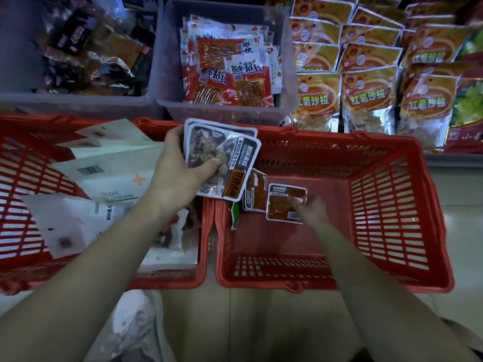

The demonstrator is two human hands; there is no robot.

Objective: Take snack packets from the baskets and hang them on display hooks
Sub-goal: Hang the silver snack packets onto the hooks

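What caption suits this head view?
Left hand holds grey snack packets; right hand reaches for a brown packet in a red basket.

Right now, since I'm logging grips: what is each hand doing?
Left hand: holds grey snack packets.
Right hand: on a brown packet in the red basket; blurred, grip cannot be told.

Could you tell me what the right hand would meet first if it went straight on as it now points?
Most likely the flat brown packet on the floor of the right red basket: the right hand points at it and, though blurred, seems at or just above its near edge.
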